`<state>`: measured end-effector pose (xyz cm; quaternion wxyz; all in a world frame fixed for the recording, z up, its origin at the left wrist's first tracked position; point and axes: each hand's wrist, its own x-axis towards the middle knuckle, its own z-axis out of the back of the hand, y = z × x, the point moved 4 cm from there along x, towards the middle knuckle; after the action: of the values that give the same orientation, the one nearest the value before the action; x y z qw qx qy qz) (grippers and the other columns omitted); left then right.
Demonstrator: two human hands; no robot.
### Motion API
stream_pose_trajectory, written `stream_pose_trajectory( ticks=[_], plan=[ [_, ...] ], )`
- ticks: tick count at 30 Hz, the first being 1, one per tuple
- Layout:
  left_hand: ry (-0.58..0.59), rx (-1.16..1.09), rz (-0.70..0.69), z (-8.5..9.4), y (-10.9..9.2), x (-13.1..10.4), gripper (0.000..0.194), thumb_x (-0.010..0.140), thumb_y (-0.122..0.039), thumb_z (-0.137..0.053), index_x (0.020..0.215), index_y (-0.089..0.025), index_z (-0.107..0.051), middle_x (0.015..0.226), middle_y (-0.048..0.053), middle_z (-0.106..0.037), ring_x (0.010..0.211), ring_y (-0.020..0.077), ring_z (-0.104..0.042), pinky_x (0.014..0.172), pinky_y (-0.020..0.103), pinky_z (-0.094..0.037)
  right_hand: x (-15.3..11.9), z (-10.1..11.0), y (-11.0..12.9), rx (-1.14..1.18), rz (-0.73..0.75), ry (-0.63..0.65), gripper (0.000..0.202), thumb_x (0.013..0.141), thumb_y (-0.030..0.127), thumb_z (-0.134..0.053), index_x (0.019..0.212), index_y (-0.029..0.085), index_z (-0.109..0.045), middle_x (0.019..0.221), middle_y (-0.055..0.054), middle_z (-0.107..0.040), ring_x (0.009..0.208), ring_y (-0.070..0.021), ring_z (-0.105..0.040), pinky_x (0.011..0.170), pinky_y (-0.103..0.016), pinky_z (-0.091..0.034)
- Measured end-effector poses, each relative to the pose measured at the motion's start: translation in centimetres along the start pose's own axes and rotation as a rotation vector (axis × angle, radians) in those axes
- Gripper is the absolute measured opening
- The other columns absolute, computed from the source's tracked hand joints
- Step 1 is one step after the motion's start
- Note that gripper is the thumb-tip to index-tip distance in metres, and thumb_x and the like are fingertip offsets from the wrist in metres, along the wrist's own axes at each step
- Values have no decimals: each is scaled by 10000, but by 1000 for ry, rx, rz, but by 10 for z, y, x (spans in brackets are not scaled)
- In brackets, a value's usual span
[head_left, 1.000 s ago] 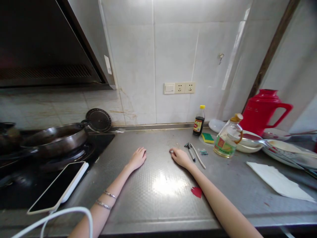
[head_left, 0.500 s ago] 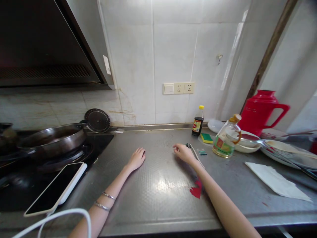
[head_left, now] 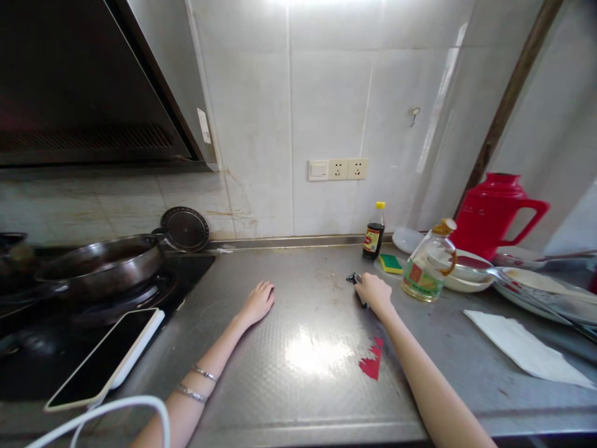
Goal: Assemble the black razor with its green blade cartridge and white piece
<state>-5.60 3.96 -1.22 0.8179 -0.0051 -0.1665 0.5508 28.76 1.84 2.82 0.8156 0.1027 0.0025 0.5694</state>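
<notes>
My left hand (head_left: 258, 303) lies palm down on the steel countertop (head_left: 298, 398), fingers stretched out, holding nothing. Farther right, my right hand (head_left: 374, 292) has its fingers closed over a slim razor-like tool (head_left: 353, 278). A short dark head sticks out past the fingers, and part of the handle is hidden beneath them. Nearer the front edge lies a jagged red scrap (head_left: 372, 363), left of my right forearm. Beyond the right hand are a green and yellow sponge (head_left: 390, 264) and a dark sauce bottle (head_left: 373, 236) with a yellow cap.
An oil bottle (head_left: 425, 267), a red thermos jug (head_left: 487, 218), stacked dishes (head_left: 471, 280) and a white paper sheet (head_left: 527, 348) are on the right. At left, a pan (head_left: 105, 264) sits on the stove, with a phone (head_left: 105, 358) and white cable (head_left: 153, 404) in front.
My right hand has moved right and closed over the tool, which earlier lay on the counter beside it. The small green pieces seen there are now hidden. My left hand stays put.
</notes>
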Motion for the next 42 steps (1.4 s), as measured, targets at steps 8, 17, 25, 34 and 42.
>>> stream_pose_trajectory(
  ticks=[8,17,25,34,42],
  plan=[
    [9,10,-7,1,-2,-1,379,877,-261,-330,1184,-132,-511,1320,107,-460,1263,234,-353,1063,371,-261,-1,-3,3,-14,48,2,264,735,249,-480,908,153,-655,941,-155,-663,878,-289,-634,675,-352,-474],
    [-7,-3,-14,0,0,0,362,873,-255,-342,1171,-146,-516,1314,103,-466,1265,223,-355,1066,374,-258,4,-8,0,35,31,22,253,718,251,-492,888,151,-650,931,-158,-664,873,-288,-634,651,-326,-465],
    [-16,-15,-14,0,0,-1,369,872,-259,-343,1168,-133,-523,1306,119,-471,1254,240,-367,1054,385,-276,10,-15,1,160,54,12,234,679,281,-539,814,137,-664,863,-164,-678,828,-259,-642,619,-266,-434],
    [-78,-130,0,10,-8,0,288,811,-186,-422,1046,-159,-586,1184,93,-567,1168,210,-454,1035,377,-300,4,2,26,484,130,-57,226,662,310,-544,676,134,-685,677,-104,-688,736,-206,-642,570,-206,-394],
    [-59,-380,-62,27,-78,-4,293,791,-321,-514,1032,-173,-591,1077,63,-625,1027,182,-545,922,293,-389,-17,7,61,809,197,-32,272,655,338,-574,737,109,-694,654,-85,-687,602,-177,-626,488,-202,-402]
  ],
)
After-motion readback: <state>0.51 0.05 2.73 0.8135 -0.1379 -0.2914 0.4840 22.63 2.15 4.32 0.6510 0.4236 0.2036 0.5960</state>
